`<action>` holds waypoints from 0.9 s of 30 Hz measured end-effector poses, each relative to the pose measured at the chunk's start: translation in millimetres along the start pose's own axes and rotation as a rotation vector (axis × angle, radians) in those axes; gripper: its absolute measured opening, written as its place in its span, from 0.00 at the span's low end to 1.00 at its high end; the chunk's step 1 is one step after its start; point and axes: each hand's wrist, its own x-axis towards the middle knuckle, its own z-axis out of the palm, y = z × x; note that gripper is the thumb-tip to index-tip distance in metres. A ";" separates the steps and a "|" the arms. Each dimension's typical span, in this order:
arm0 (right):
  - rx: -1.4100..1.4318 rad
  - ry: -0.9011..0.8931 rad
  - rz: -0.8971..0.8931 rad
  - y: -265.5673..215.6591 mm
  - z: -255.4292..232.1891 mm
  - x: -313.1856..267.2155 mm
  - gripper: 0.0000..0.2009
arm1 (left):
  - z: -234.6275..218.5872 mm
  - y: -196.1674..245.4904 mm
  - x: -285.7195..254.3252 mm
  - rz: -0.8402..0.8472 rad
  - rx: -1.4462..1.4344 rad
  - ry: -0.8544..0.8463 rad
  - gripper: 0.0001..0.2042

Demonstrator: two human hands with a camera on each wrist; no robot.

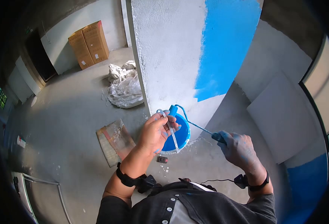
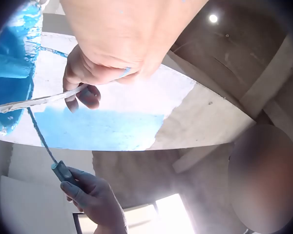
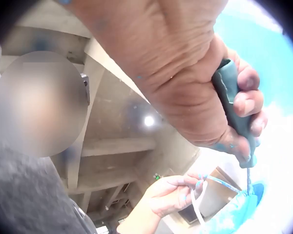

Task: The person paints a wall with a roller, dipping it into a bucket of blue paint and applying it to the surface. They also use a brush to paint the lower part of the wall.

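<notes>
The left hand [image 1: 157, 131] curls its fingers round the white handle [image 1: 173, 136] of a paint bucket [image 1: 183, 136]. Right of the bucket, the right hand [image 1: 240, 150] clamps its fingers on a paint roller [image 1: 219, 137], its sleeve [image 1: 173, 111] at the bucket's far rim.

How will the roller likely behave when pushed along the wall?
The roller should probably roll, being a cylinder. Its thin rod may flex slightly. Its handle could feel slippery, as the right hand shows blue smears.
</notes>
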 end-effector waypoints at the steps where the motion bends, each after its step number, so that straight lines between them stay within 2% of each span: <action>1: 0.041 0.099 0.015 1.3 -9.2 -2.0 0.09 | 8.2 5.7 5.7 0.040 -0.006 -0.025 0.09; 5: 0.120 0.421 0.081 3.3 -36.3 4.8 0.09 | 45.2 35.7 17.1 0.148 -0.091 -0.099 0.08; 6: 0.120 0.424 0.079 2.6 -42.0 13.1 0.09 | 55.1 42.9 17.8 0.168 -0.099 -0.122 0.08; 8: 0.304 0.623 0.092 -2.7 -53.1 36.9 0.09 | 72.8 54.5 19.1 0.198 -0.090 -0.162 0.09; 12: 0.440 0.698 0.134 -5.8 -57.2 93.8 0.10 | 85.4 64.9 30.4 0.192 -0.088 -0.168 0.10; 13: 0.525 0.727 0.150 -2.9 -48.6 103.0 0.10 | 85.8 64.9 32.1 0.207 -0.100 -0.135 0.10; 16: 0.461 0.817 0.063 13.7 4.6 117.2 0.09 | 78.4 60.9 33.6 0.231 -0.118 -0.094 0.10; 18: 0.531 0.781 0.108 22.5 48.9 106.8 0.10 | 69.6 58.5 34.8 0.242 -0.119 -0.070 0.10; 19: 0.540 0.717 0.186 29.8 72.6 100.1 0.11 | 64.2 57.1 34.5 0.246 -0.123 -0.067 0.10; 22: 0.595 0.775 0.100 44.3 140.7 82.4 0.11 | 44.8 49.4 29.2 0.238 -0.167 -0.033 0.09; 24: 0.550 0.737 0.123 49.5 181.0 68.5 0.11 | 35.0 42.5 20.2 0.233 -0.180 -0.015 0.09; 27: 0.458 0.741 0.138 51.7 196.2 58.7 0.13 | 21.7 38.8 0.3 0.243 -0.190 0.058 0.09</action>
